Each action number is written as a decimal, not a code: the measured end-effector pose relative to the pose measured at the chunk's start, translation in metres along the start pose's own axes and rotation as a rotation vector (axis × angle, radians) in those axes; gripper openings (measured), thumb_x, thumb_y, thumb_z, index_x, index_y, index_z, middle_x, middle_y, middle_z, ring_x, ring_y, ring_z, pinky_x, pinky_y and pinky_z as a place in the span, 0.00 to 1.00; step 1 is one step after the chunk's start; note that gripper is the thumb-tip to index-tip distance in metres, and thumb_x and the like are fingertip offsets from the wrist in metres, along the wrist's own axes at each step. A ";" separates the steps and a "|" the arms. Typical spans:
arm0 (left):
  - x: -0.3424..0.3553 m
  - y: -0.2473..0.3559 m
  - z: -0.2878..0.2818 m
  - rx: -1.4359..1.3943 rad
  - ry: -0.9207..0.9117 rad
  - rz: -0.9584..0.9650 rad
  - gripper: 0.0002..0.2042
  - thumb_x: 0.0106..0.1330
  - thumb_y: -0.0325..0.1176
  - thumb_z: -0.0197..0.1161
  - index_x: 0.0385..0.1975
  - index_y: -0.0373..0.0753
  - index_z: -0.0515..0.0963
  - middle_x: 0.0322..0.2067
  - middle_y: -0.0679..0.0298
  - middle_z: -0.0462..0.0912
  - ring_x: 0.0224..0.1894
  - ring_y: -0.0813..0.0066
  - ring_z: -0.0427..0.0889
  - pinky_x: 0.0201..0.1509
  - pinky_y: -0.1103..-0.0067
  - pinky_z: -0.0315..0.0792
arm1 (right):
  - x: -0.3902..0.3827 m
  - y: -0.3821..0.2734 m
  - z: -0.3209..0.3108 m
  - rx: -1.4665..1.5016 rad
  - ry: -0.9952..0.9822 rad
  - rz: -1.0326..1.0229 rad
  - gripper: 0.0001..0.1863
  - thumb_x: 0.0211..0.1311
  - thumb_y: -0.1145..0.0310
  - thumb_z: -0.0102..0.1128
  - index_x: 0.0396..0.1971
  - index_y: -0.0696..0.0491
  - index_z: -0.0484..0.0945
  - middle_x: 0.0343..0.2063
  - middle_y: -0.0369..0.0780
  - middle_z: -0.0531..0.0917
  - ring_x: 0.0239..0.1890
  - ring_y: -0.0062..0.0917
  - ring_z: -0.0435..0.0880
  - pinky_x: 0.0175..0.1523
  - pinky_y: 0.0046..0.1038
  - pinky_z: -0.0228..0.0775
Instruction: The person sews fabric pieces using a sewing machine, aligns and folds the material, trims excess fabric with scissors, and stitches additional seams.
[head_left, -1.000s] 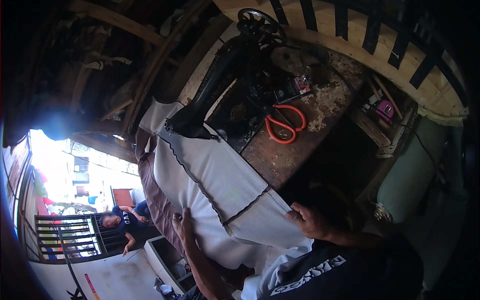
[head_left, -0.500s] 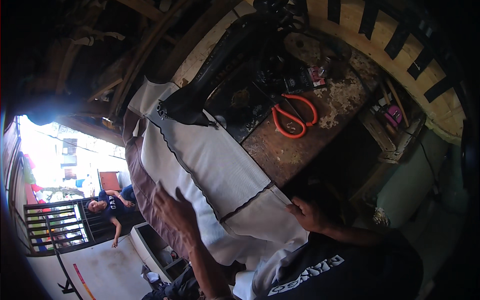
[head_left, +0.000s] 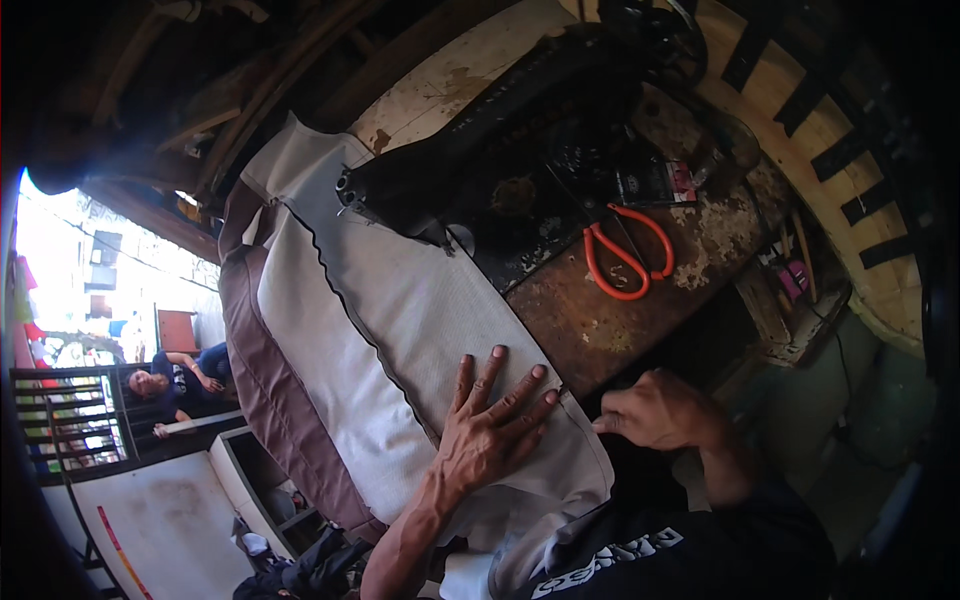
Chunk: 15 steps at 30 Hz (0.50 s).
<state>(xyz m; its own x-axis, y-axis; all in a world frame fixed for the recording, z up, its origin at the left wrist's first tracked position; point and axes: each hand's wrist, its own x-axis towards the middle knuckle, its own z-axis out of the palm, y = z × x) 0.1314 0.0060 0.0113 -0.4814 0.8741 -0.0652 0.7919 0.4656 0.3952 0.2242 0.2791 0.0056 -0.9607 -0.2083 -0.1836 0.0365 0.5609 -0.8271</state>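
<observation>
A large off-white cloth [head_left: 380, 270] with a dark wavy seam lies across the sewing table and hangs toward my lap. My left hand [head_left: 490, 430] rests flat on it, palm down, fingers spread. Just beyond the cloth's right edge is my right hand [head_left: 655, 412], its fingers curled and the thumb near the forefinger; whether it pinches anything is hidden. The head of a black sewing machine [head_left: 520, 140] stands over the far part of the cloth. A mauve cloth [head_left: 275, 400] borders the pale one on the left.
Orange-handled scissors [head_left: 625, 295] lie on the worn wooden sewing table [head_left: 570, 335] beside the machine. An open drawer at the right holds a pink object [head_left: 795, 278]. In the left background, a person [head_left: 185, 385] in dark clothes is by a railing.
My left hand has moved right from above the cloth's left side and now presses flat on it. My right hand has come off the cloth's edge and curled. The view has shifted.
</observation>
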 end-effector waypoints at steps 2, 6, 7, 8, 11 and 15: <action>-0.004 -0.002 0.000 -0.007 0.028 -0.015 0.25 0.64 0.42 0.70 0.63 0.60 0.81 0.74 0.72 0.69 0.79 0.43 0.54 0.80 0.40 0.42 | 0.037 -0.039 -0.042 -0.035 0.050 0.004 0.19 0.70 0.54 0.66 0.26 0.54 0.81 0.18 0.47 0.79 0.21 0.41 0.83 0.28 0.41 0.70; -0.004 -0.003 -0.003 -0.002 0.043 -0.002 0.25 0.64 0.42 0.70 0.64 0.61 0.80 0.74 0.73 0.68 0.80 0.44 0.53 0.80 0.40 0.41 | 0.166 -0.054 -0.058 -0.104 0.553 0.007 0.16 0.72 0.55 0.62 0.37 0.55 0.82 0.31 0.51 0.84 0.35 0.44 0.88 0.37 0.41 0.74; -0.006 -0.004 -0.004 -0.006 0.054 0.013 0.25 0.64 0.42 0.70 0.64 0.61 0.80 0.74 0.73 0.68 0.80 0.44 0.53 0.80 0.40 0.41 | 0.205 -0.047 -0.057 -0.233 0.466 0.047 0.11 0.72 0.63 0.57 0.42 0.52 0.84 0.41 0.49 0.88 0.43 0.50 0.87 0.52 0.47 0.78; -0.002 -0.007 -0.001 -0.009 0.055 0.037 0.26 0.64 0.43 0.69 0.65 0.61 0.79 0.75 0.74 0.67 0.80 0.44 0.53 0.80 0.39 0.41 | 0.244 -0.048 -0.057 -0.528 0.335 0.004 0.12 0.71 0.62 0.57 0.45 0.51 0.84 0.46 0.47 0.88 0.48 0.45 0.87 0.56 0.44 0.77; 0.013 -0.001 0.008 -0.032 0.055 0.090 0.29 0.63 0.44 0.69 0.68 0.63 0.75 0.76 0.75 0.64 0.81 0.46 0.50 0.80 0.40 0.40 | 0.340 0.059 -0.022 -0.287 0.639 -0.514 0.14 0.66 0.59 0.58 0.48 0.45 0.84 0.52 0.41 0.87 0.58 0.35 0.83 0.62 0.42 0.73; -0.004 -0.008 0.000 -0.031 0.063 0.039 0.27 0.61 0.42 0.71 0.64 0.62 0.79 0.75 0.74 0.67 0.79 0.43 0.55 0.78 0.38 0.47 | 0.373 0.002 0.003 -0.591 0.636 -0.446 0.15 0.65 0.58 0.58 0.48 0.45 0.84 0.49 0.41 0.85 0.56 0.35 0.82 0.59 0.43 0.73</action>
<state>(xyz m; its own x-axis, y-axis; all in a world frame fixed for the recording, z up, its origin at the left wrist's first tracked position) 0.1267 -0.0014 0.0081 -0.4736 0.8807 0.0087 0.7991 0.4256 0.4247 -0.1332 0.2002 -0.0658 -0.8282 -0.1251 0.5463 -0.3441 0.8829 -0.3194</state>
